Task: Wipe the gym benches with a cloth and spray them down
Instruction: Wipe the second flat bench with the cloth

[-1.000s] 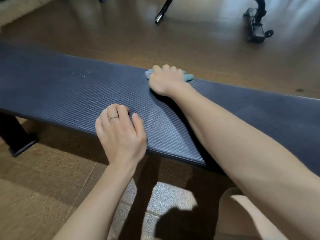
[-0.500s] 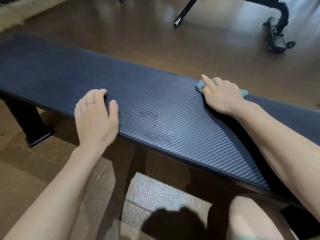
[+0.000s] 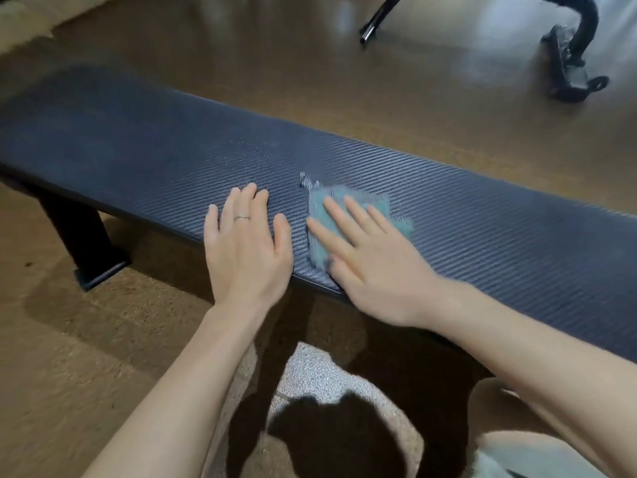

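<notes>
Since half second earlier, right hand (image 3: 375, 260) has swept small blue-grey frayed cloth (image 3: 348, 215) from far edge to near edge of long dark woven-texture padded bench (image 3: 499, 215), ending just beside left hand (image 3: 246, 246); right fingers straight, spread, pressing cloth flat; left hand flat on pad, fingers relaxed, holding nothing, silver ring (image 3: 241, 218) on one finger; hands close but apart; judgement: middle strip wiped, pad to left and right likely remaining; no spray bottle in view; black equipment frame (image 3: 568, 67) on brown floor beyond.

Left hand (image 3: 246, 251) flat, right hand (image 3: 370, 267) flat — fingers (image 3: 339, 215) spread (both palms down)
</notes>
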### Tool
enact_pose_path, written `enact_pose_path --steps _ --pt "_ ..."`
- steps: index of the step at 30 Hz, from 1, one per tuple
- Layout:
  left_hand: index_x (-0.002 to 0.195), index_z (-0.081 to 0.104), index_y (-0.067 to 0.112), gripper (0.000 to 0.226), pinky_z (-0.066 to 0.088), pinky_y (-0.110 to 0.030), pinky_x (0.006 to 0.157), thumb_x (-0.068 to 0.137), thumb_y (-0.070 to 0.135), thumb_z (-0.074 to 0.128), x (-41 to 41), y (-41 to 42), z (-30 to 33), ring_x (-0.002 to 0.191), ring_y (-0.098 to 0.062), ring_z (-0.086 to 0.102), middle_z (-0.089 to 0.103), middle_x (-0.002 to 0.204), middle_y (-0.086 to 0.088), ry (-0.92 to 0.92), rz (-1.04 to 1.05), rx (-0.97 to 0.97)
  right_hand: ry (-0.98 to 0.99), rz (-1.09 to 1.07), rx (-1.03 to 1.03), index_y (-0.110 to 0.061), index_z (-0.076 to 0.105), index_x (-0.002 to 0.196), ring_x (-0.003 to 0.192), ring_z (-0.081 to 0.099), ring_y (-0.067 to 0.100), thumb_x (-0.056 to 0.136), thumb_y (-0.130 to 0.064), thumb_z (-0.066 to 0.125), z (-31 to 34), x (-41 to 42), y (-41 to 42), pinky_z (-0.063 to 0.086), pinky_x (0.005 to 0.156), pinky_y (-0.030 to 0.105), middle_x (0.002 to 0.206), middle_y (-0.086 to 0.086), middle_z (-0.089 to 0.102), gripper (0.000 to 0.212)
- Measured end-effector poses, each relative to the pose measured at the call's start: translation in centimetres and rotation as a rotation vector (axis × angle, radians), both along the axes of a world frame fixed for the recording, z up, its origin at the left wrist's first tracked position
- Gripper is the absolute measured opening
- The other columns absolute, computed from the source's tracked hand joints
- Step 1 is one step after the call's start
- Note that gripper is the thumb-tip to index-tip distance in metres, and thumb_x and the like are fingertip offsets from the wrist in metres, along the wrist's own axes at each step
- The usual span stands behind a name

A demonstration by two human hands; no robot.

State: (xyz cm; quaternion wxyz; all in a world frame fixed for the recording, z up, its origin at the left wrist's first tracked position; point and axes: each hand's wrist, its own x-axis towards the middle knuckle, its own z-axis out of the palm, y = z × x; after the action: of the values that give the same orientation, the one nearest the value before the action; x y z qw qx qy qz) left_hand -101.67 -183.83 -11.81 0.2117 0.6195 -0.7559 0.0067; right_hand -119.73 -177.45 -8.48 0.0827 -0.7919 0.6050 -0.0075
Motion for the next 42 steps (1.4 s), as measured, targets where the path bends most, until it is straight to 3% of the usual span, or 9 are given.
enact_pose_path --steps 5,10,13,16,27,34,37,42 --pt "0.151 0.047 0.012 0.063 0.017 -0.050 0.126 0.104 0.045 0.020 0.2 0.0 0.4 0.153 -0.025 0.030 0.041 0.161 -0.007 -0.055 -0.003 0.045 0.023 0.002 0.052 -0.036 -0.002 0.161 0.155 -0.015 0.021 0.099 -0.050 0.001 0.6 0.6 -0.6 -0.006 0.126 0.042 0.169 -0.001 -0.012 0.064" --pt "0.149 0.048 0.013 0.065 0.027 -0.049 0.119 0.104 0.049 0.019 1.6 -0.8 1.4 0.146 -0.028 0.037 0.044 0.158 -0.008 -0.121 -0.111 0.094 -0.010 -0.143 0.064 -0.031 0.003 0.162 0.156 -0.010 0.025 0.107 -0.041 0.015 0.5 3.7 -7.4 -0.006 0.126 0.044 0.170 0.002 -0.007 0.057" --pt "0.140 0.054 0.013 0.057 0.033 -0.051 0.107 0.103 0.048 0.028 5.2 -3.7 2.4 0.129 -0.038 0.045 0.049 0.146 -0.014 -0.078 -0.070 0.063 0.006 -0.118 0.023 -0.027 0.004 0.162 0.156 -0.009 0.027 0.104 -0.043 0.009 0.4 4.9 -3.2 -0.004 0.126 0.045 0.170 0.003 -0.005 0.061" --pt "0.136 0.052 0.007 0.051 0.028 -0.056 0.111 0.104 0.043 0.034 8.4 -7.1 2.5 0.131 -0.043 0.041 0.047 0.141 -0.022 -0.076 0.000 0.075 -0.010 -0.044 0.016 -0.029 0.005 0.162 0.156 -0.013 0.025 0.105 -0.043 0.012 0.2 5.5 2.1 -0.004 0.127 0.045 0.169 0.000 -0.005 0.060" --pt "0.132 0.054 0.008 0.048 0.031 -0.052 0.112 0.100 0.034 0.031 9.0 -8.1 1.6 0.129 -0.036 0.043 0.050 0.136 -0.014 -0.053 -0.033 0.071 0.036 0.098 0.003 -0.023 0.004 0.163 0.156 -0.007 0.028 0.108 -0.044 0.018 0.4 10.3 -6.8 -0.003 0.126 0.046 0.170 0.004 -0.004 0.061" --pt "0.133 0.055 0.008 0.046 0.034 -0.050 0.113 0.102 0.033 0.033 9.0 -8.0 1.7 0.129 -0.031 0.044 0.050 0.135 -0.011 0.000 -0.032 0.074 0.062 0.182 0.005 -0.024 0.002 0.163 0.156 -0.009 0.027 0.106 -0.042 0.024 0.3 4.6 -0.2 0.004 0.126 0.048 0.170 0.003 -0.006 0.064" --pt "0.132 0.056 0.008 0.046 0.035 -0.050 0.113 0.101 0.034 0.033 8.9 -8.1 1.7 0.127 -0.030 0.045 0.051 0.134 -0.010 0.014 -0.021 0.068 0.066 0.190 -0.014 -0.021 0.008 0.163 0.156 -0.003 0.032 0.105 -0.041 0.026 0.3 4.5 -0.2 0.010 0.125 0.052 0.170 0.007 0.000 0.063" --pt "0.130 0.056 0.014 0.048 0.033 -0.046 0.115 0.100 0.033 0.025 9.4 -8.8 1.4 0.130 -0.026 0.044 0.051 0.135 -0.004 0.115 -0.010 0.116 -0.023 0.269 -0.034 -0.013 0.022 0.160 0.156 0.005 0.035 0.105 -0.042 0.031 -0.2 10.0 -7.4 0.011 0.125 0.052 0.169 0.011 0.011 0.063"
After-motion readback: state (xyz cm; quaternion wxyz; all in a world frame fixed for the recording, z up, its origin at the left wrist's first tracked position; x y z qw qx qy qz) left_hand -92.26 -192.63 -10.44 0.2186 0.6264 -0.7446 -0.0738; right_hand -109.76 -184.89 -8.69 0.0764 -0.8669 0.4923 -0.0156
